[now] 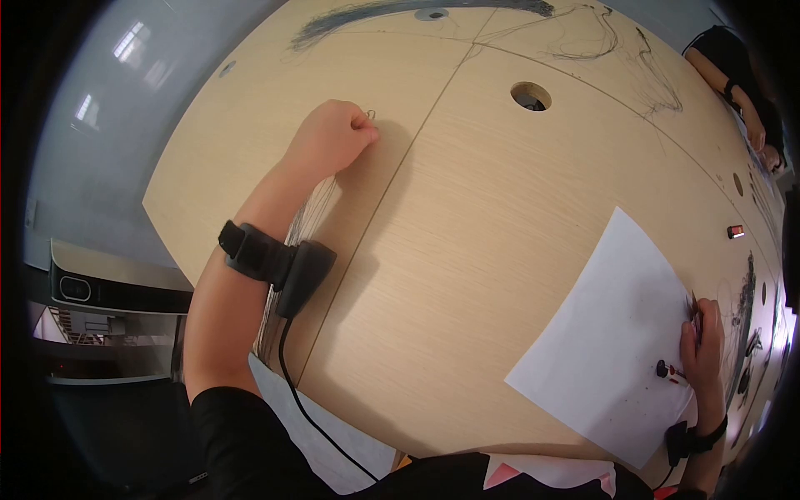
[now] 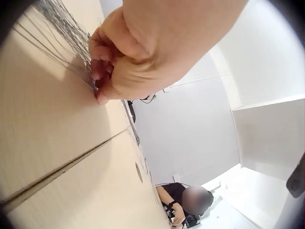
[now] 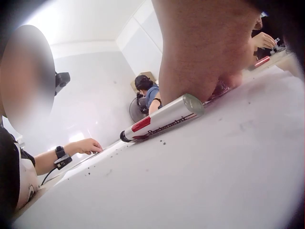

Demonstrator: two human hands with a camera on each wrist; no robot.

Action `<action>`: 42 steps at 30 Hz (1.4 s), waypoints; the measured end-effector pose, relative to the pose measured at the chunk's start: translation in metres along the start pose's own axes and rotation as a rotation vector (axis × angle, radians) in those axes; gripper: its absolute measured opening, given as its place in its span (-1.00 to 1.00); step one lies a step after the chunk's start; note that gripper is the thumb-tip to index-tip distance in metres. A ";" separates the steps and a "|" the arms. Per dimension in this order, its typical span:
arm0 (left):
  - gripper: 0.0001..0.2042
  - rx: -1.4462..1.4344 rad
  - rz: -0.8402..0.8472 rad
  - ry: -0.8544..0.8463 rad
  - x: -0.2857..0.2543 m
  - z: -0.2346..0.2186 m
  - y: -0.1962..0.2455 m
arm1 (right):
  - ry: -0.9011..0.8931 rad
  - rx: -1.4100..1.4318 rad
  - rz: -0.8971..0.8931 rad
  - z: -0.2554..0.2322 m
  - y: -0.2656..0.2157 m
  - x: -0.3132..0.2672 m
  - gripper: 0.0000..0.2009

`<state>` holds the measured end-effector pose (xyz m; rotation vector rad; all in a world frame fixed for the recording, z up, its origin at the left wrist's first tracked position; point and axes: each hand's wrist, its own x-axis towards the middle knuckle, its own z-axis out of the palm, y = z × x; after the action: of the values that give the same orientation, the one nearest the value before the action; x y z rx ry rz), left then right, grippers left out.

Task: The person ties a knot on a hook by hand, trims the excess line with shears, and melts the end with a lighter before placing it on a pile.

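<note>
My left hand [image 1: 333, 137] is at the far left part of the table, its fingertips pinching a bundle of thin grey wires [image 2: 64, 28]. A small loop of wire [image 1: 372, 114] sticks out past the fingers, and the strands [image 1: 315, 208] run back beneath the forearm. On the right, my right hand [image 1: 704, 346] rests at the edge of a white paper sheet [image 1: 596, 333]. Its curled fingers hold a thin, dark, pointed tool [image 1: 694, 307], mostly hidden by the hand. A white tube with a red and black label [image 3: 162, 120] lies on the paper beside that hand.
More dark strands [image 1: 417, 10] lie along the table's far edge, with loose ones at the upper right. A round hole [image 1: 531, 97] cuts through the tabletop [image 1: 433, 250]. A small red and black item [image 1: 735, 232] lies at right. Another person [image 1: 742, 92] works at the far right.
</note>
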<state>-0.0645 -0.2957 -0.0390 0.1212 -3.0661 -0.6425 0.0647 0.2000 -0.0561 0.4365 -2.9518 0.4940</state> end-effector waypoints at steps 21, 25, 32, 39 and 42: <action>-0.80 0.044 0.064 0.011 0.000 -0.003 -0.001 | 0.012 0.000 -0.007 0.000 0.002 0.000 -0.74; -0.79 0.136 0.060 -0.085 0.005 -0.006 0.004 | 0.025 0.000 -0.017 0.000 0.002 0.000 -0.73; -0.76 -0.054 0.076 -0.038 0.000 -0.008 0.002 | 0.024 0.004 -0.002 0.001 0.002 0.000 -0.75; -0.78 -0.436 -0.086 -0.007 -0.002 -0.027 0.011 | 0.020 0.020 0.007 -0.001 -0.002 0.000 -0.75; -0.78 -0.635 -0.054 0.077 -0.007 -0.031 0.022 | 0.015 0.024 0.020 -0.003 -0.002 0.000 -0.75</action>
<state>-0.0582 -0.2875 -0.0017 0.2119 -2.6336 -1.5199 0.0653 0.1985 -0.0529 0.4038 -2.9411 0.5336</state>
